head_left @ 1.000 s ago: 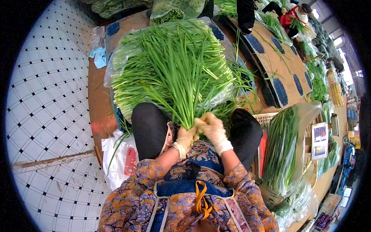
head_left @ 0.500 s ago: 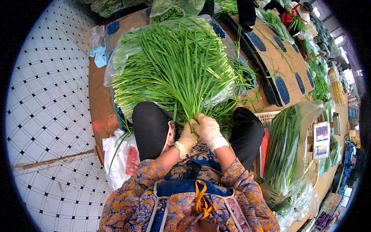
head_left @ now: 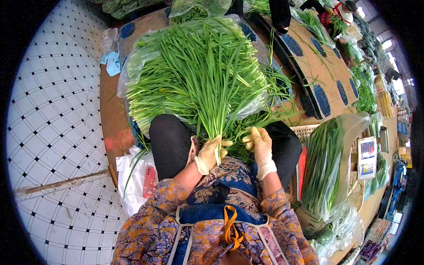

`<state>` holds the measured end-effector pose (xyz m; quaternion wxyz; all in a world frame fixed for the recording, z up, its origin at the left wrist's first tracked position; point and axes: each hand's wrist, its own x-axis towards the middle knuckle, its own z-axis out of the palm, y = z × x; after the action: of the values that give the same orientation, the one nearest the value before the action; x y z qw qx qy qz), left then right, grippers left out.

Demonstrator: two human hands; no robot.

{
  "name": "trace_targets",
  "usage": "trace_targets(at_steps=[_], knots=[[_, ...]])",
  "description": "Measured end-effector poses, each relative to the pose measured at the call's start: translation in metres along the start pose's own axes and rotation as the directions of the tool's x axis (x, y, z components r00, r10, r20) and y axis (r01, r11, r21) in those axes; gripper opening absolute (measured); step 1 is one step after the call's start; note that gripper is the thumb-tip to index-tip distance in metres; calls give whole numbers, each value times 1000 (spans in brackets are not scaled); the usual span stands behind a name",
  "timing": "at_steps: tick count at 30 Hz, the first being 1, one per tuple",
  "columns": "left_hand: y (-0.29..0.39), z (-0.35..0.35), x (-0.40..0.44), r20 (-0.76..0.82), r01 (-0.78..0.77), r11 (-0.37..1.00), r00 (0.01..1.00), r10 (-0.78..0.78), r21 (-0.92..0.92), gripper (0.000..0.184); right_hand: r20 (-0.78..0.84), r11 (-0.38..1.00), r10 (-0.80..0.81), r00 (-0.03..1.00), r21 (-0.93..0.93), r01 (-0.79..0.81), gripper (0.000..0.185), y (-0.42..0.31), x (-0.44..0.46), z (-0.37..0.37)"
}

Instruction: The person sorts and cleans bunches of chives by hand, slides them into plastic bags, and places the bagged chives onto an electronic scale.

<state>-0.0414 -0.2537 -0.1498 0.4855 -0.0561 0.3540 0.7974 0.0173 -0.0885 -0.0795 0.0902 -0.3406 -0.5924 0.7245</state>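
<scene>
My left hand (head_left: pixel 210 152), in a thin pale glove, is closed around the lower end of a bunch of garlic chives (head_left: pixel 214 106). The pale stem ends poke out below my fingers, and the leaves fan forward over a large heap of chives (head_left: pixel 154 79) on clear plastic. My right hand (head_left: pixel 259 143), gloved too, is apart from the bunch, by my right knee. Its fingers are curled in, close to loose chive leaves (head_left: pixel 269 118); whether a leaf is pinched in them is hard to make out.
A bagged bundle of chives (head_left: pixel 324 168) lies at the right, beside a scale display (head_left: pixel 367 157). A red phone (head_left: pixel 150 181) rests on a white plastic bag (head_left: pixel 130 185) at the left. Patched cardboard (head_left: pixel 327 75) lies beyond, and another person (head_left: pixel 342 17) is at the far right.
My right hand has let go of the bunch and moved right, its fingers curled. My left hand keeps the bunch, which now stands straighter with its stem ends showing lower down.
</scene>
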Motion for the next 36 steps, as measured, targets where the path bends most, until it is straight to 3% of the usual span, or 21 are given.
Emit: trace_targets(at_steps=[2,3,5,6,7,9,10,15,18,19,20,21,23,24,25,27,29,32,34,35,36], knots=[[2,12,-4,-53,9,991,998,-16,-132,29,19,934,91,996,-349,-78,27,-7,2,6],[-1,11,-2,-50,11,991,999,-17,-132,29,78,890,4,997,-456,32,30,7,5,13],[-7,5,-1,50,25,963,999,-12,-268,39,218,608,-176,960,-743,280,30,14,7,33],[-11,8,-1,-4,-27,961,1000,27,-275,44,241,511,-172,955,-807,295,29,12,8,41],[-7,8,-4,-9,-31,962,1000,30,-272,44,245,514,-172,954,-804,299,29,14,10,41],[1,7,-10,70,27,921,998,0,-388,45,214,811,-12,977,-569,135,24,26,19,37],[6,15,-14,9,-25,939,1000,29,-344,45,188,895,26,982,-441,61,20,29,19,36],[4,14,-7,-11,30,940,999,-36,-340,44,145,923,-57,988,-371,108,14,39,17,26],[7,14,-5,17,20,960,1000,-16,-280,45,106,997,-56,993,-39,60,8,2,2,29],[9,13,-6,77,29,952,997,-6,-305,47,105,985,-124,987,-105,135,9,-5,0,28],[10,12,-7,137,41,943,991,5,-331,48,122,915,-226,967,-313,253,10,-10,-5,29],[10,12,-7,196,56,933,980,16,-356,49,159,789,-318,935,-503,354,12,-16,-11,30],[7,12,-7,213,66,894,977,34,-444,48,418,473,-439,795,-645,600,18,1,-11,34],[7,14,-7,179,51,915,984,23,-401,45,504,522,-346,791,-597,609,23,11,-12,36],[8,15,-8,144,37,934,989,16,-356,41,449,552,-321,834,-626,550,25,15,-12,40],[-2,-3,2,159,98,934,986,-45,-342,27,182,702,-218,959,-653,284,29,17,-7,37],[-4,-3,0,119,78,936,992,-38,-344,25,227,485,-214,950,-820,305,30,17,1,32],[-5,-4,5,157,101,899,987,-36,-426,24,348,476,-226,910,-776,415,29,33,10,28],[0,-4,4,219,146,910,974,-62,-389,23,277,701,-231,933,-618,357,26,36,5,28],[10,6,-2,275,187,918,957,-90,-350,23,279,701,-229,933,-617,357,26,30,1,29],[12,24,-7,-68,74,950,993,-99,-302,24,176,876,-188,966,-415,246,24,23,-3,30]])
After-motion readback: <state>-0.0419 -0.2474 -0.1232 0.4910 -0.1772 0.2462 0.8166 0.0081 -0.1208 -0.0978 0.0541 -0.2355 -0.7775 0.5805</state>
